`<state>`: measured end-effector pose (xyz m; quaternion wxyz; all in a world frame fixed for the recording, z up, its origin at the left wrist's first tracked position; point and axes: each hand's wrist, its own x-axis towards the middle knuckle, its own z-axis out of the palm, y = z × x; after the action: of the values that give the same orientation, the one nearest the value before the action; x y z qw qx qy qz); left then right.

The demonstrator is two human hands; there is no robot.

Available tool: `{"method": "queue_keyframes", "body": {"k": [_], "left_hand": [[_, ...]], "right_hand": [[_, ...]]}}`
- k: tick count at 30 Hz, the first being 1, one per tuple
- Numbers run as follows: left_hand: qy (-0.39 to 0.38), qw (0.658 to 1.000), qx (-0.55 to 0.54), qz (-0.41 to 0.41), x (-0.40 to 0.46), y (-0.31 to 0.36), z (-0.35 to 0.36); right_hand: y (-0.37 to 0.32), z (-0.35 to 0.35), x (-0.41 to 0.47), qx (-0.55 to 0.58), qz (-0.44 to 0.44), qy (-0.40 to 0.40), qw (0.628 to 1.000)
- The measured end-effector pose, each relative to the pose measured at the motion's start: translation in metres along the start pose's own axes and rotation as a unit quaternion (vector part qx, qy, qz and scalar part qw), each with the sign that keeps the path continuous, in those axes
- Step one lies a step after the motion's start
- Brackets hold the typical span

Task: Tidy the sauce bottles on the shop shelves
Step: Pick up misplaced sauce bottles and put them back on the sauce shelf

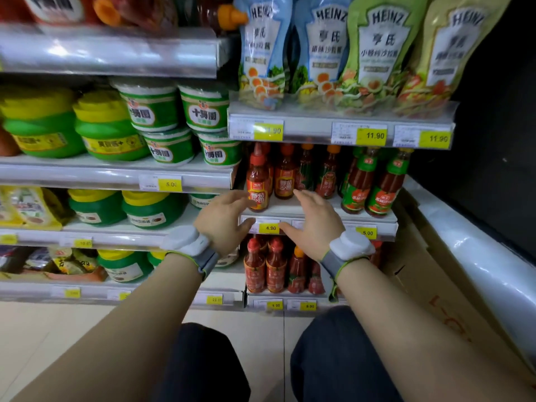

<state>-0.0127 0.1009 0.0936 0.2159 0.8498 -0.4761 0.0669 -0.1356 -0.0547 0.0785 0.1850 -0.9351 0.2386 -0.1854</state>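
Observation:
Red ketchup bottles stand on the middle shelf [319, 220] to the right. The front one [257, 181], red-capped with an orange label, sits at the shelf's left front corner. My left hand [224, 217] reaches toward it with fingers spread, the fingertips just touching its lower label. My right hand [311, 220] hovers open over the shelf's front edge, fingers pointing at a second red bottle [285, 177] behind. Green-labelled sauce bottles [369, 187] stand further right. More red bottles [265, 266] fill the shelf below.
Heinz salad-dressing pouches [327, 50] stand on the shelf above. Green tubs [107, 129] and jars fill the left shelves. A cardboard box [429, 285] lies on the floor at right, beside a white cabinet edge [475, 250]. My knees are in front of the lowest shelf.

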Motion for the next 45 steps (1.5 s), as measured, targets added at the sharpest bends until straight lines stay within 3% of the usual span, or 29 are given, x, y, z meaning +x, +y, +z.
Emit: {"method": "queue_keyframes", "body": {"k": [14,27,35,45], "left_hand": [[-0.035,0.997,0.051,0.053,0.03,0.012,-0.115],[0.064,0.988,0.111,0.087,0.067,-0.005,-0.217],[0.161,0.952,0.178,0.191,0.087,-0.012,-0.279],[0.15,0.965,0.181,0.114,0.095,-0.04,-0.296]], "right_hand": [[-0.051,-0.09,0.0,-0.052,-0.066,-0.046,0.995],[-0.114,-0.152,0.066,-0.071,-0.165,0.017,0.984],[-0.166,-0.172,0.116,-0.056,-0.212,0.056,0.974],[-0.197,-0.166,0.163,-0.062,-0.243,0.077,0.965]]}}
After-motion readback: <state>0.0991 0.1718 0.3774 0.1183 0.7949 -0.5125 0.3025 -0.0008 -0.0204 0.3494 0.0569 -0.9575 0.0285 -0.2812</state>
